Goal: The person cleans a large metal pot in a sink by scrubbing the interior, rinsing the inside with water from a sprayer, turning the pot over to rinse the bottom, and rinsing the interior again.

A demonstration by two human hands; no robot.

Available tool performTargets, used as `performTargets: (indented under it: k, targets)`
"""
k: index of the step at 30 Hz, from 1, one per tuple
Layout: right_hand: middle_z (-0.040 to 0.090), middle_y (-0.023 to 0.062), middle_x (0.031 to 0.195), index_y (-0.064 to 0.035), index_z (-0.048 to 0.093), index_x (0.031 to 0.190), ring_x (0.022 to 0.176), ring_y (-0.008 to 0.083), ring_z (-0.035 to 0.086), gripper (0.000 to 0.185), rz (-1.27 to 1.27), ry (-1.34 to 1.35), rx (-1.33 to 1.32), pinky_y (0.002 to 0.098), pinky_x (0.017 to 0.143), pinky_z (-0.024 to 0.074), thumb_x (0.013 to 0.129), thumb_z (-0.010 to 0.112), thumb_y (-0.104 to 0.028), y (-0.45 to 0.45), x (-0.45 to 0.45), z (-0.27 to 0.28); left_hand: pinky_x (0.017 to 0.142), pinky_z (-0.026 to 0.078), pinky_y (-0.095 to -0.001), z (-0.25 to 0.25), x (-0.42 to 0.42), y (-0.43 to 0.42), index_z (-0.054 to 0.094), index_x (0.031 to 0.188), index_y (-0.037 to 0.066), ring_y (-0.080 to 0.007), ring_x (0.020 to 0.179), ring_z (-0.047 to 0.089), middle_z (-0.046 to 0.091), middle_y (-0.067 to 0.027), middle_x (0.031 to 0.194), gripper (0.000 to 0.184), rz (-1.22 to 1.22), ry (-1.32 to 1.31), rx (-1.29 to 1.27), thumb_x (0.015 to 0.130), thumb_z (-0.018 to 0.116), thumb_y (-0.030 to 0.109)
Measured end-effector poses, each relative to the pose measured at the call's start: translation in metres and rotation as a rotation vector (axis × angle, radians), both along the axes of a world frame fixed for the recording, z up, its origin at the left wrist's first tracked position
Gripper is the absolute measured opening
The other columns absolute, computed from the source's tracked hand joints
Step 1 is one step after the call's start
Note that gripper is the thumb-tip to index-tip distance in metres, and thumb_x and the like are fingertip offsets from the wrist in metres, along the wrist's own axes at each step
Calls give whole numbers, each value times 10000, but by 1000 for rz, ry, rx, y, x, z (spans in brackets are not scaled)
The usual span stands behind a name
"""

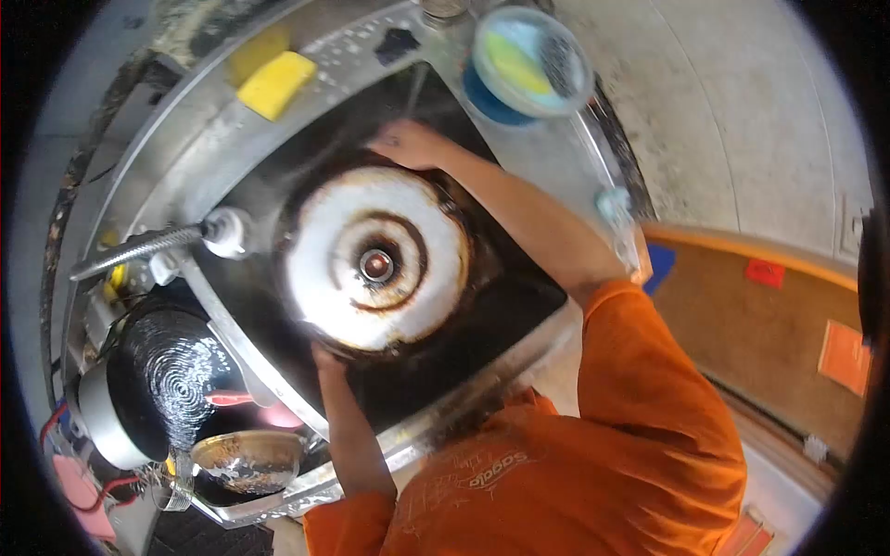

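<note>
A round whitish disc (313, 255), lid-like and stained with brown rings, has a small knob-like centre. It lies over a dark, roughly square basin or panel (519, 301); which of the two cannot be told. My left hand (329, 360) grips the disc's lower-left rim, most of its fingers hidden. At the upper rim, my right hand (408, 145) closes on the edge, slightly blurred. Left of the disc is a white spray head (227, 232) on a flexible metal hose (139, 252).
A yellow sponge (278, 85) lies on the wet metal ledge. A tub of bluish liquid (505, 102) stands at upper right. At lower left are a dark pan filled with rippling water (176, 380), a stained bowl (246, 459) and a red-handled utensil (227, 398).
</note>
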State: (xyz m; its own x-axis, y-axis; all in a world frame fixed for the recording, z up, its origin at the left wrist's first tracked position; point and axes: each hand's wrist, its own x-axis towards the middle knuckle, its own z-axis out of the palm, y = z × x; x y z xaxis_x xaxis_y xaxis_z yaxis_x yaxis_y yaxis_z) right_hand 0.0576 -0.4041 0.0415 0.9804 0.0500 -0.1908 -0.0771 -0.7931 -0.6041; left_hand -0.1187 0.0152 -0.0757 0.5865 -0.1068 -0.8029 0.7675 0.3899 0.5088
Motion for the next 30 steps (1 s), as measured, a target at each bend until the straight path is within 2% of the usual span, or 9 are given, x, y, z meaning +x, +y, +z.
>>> performTargets:
  k: [1, 3, 4, 7, 11, 12, 16, 26, 30]
  targets:
    - [601, 255, 1159, 10, 578, 1196, 1104, 353, 575, 647, -131, 266, 136, 422, 928, 444, 867, 541, -546, -10, -21, 22, 1008, 406, -460, 1, -3, 1, 424, 1332, 22, -310, 1192, 486, 487, -147, 1320, 540, 15, -5, -35, 967, 318, 405]
    - [430, 213, 1398, -18, 475, 1337, 1319, 319, 381, 891, -454, 688, 197, 381, 1079, 299, 806, 453, -734, -36, -26, -44, 1006, 406, -456, -3, -2, -3, 425, 1336, 37, -303, 1191, 487, 485, -143, 1322, 562, 82, 47, -87, 960, 306, 438]
    - [364, 190, 1451, -30, 447, 1363, 1348, 300, 333, 931, -494, 773, 478, 393, 1096, 274, 784, 450, -759, -49, -27, -82, 1000, 412, -460, -2, -2, -9, 408, 1350, 38, -317, 1194, 481, 472, -151, 1332, 587, 40, -8, -21, 954, 303, 458]
    - [304, 156, 1493, -77, 413, 1398, 1373, 295, 287, 858, -346, 621, 397, 396, 1103, 263, 819, 453, -708, -74, -20, -198, 993, 419, -469, 35, 12, -35, 369, 1376, 35, -345, 1206, 464, 428, -164, 1373, 584, 10, -117, -22, 960, 274, 434]
    - [437, 184, 1398, -61, 483, 1332, 1247, 328, 457, 756, 3, 798, -39, 404, 1004, 389, 839, 498, -634, -66, 35, -165, 992, 421, -468, 21, 10, -34, 376, 1370, 34, -342, 1202, 467, 435, -163, 1365, 582, 43, -109, 5, 959, 278, 435]
    - [513, 218, 1305, -19, 534, 1257, 1167, 337, 526, 752, -22, 643, -92, 400, 965, 421, 827, 514, -636, -59, 33, -166, 991, 421, -468, 20, 12, -36, 379, 1368, 34, -342, 1201, 469, 438, -163, 1362, 582, 54, -109, 5, 958, 280, 435]
    - [537, 250, 1265, -9, 557, 1227, 1157, 350, 533, 723, -348, 418, 221, 382, 979, 409, 802, 559, -594, -42, 10, -133, 990, 422, -467, 17, 19, -40, 389, 1360, 34, -338, 1196, 473, 447, -163, 1351, 580, 82, -140, 0, 957, 286, 437]
    - [634, 254, 951, 29, 620, 936, 946, 366, 616, 517, -378, 109, 101, 411, 820, 448, 802, 593, -470, -13, -20, 21, 985, 426, -463, 52, 1, -23, 413, 1341, 32, -330, 1184, 485, 472, -162, 1324, 574, 123, -138, -15, 953, 301, 441]
    - [588, 253, 1161, -3, 598, 1141, 1098, 391, 560, 547, -337, 60, -43, 429, 927, 444, 892, 465, -472, 0, -45, 85, 983, 427, -462, 73, -4, -24, 423, 1333, 32, -327, 1179, 490, 481, -162, 1313, 573, 116, -157, -32, 951, 307, 442]
